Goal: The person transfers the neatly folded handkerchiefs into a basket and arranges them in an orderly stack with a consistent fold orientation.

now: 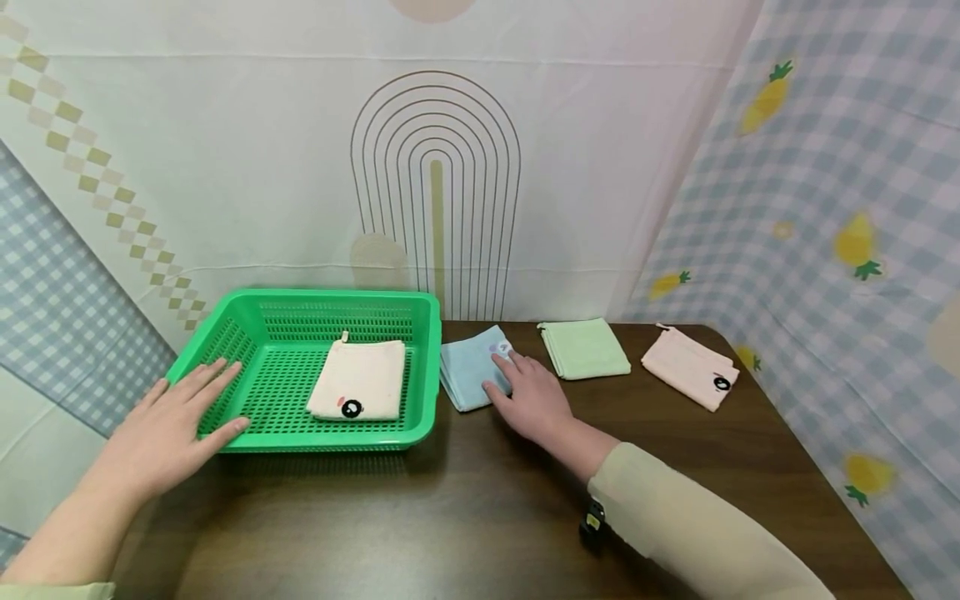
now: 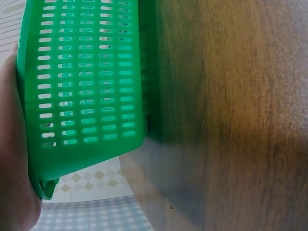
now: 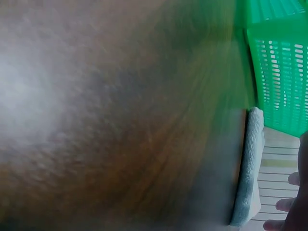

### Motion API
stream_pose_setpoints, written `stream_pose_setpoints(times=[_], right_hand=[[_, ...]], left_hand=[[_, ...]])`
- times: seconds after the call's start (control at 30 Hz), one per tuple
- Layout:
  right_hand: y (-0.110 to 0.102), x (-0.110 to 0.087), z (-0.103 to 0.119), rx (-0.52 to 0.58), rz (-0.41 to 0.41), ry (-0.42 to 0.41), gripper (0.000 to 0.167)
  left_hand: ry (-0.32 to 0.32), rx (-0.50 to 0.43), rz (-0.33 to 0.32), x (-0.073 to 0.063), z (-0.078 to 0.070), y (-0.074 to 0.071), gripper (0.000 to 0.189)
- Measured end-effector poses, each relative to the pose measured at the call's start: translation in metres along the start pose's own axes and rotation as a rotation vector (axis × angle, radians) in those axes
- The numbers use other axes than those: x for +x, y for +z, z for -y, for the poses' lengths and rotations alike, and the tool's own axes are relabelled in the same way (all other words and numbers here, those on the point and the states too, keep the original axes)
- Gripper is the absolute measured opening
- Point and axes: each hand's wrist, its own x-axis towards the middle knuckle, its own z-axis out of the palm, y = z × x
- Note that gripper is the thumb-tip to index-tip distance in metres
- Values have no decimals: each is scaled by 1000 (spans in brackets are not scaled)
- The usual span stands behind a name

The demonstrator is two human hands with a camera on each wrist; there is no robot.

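Basket (image 1: 429, 375), green and perforated, is shown by the head view with one folded pink cloth (image 1: 360, 375) lying flat inside it. On the table (image 1: 337, 525), just right of the basket, a folded blue cloth (image 1: 468, 371) is placed; farther right of the basket, a light green cloth (image 1: 588, 350) and a second pink cloth (image 1: 686, 367) are laid apart. Over the right part of the blue cloth, the right hand (image 1: 531, 396) is held palm down, fingers slightly apart, forearm slanted in from the near right; no pinch on the fabric is seen. By the left hand (image 1: 168, 429), also palm down, the basket's near left corner is covered, with fingers spread and the thumb pointed along the near rim. As a judgement, the folds may be opened if only the upper layer is caught by the fingertips, or the cloth may be snagged on the basket's right rim if it is raised too little. The basket may be tipped or slid if its left side is pressed too hard.

In the left wrist view, the left hand is seen edge-on beside the basket's rim; most fingers are hidden.

In the right wrist view, separated fingertips are seen above the blue cloth beside the basket; whether it is touched cannot be told
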Motion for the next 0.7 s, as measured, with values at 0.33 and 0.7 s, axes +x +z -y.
stream_pose_setpoints(times=[0.33, 0.7], right_hand=[[7, 19, -6, 3, 25, 47, 63], [19, 40, -16, -3, 82, 127, 64]], left_hand=[[-3, -1, 9, 0, -1, -1, 83], [-2, 3, 4, 0, -1, -1, 83]])
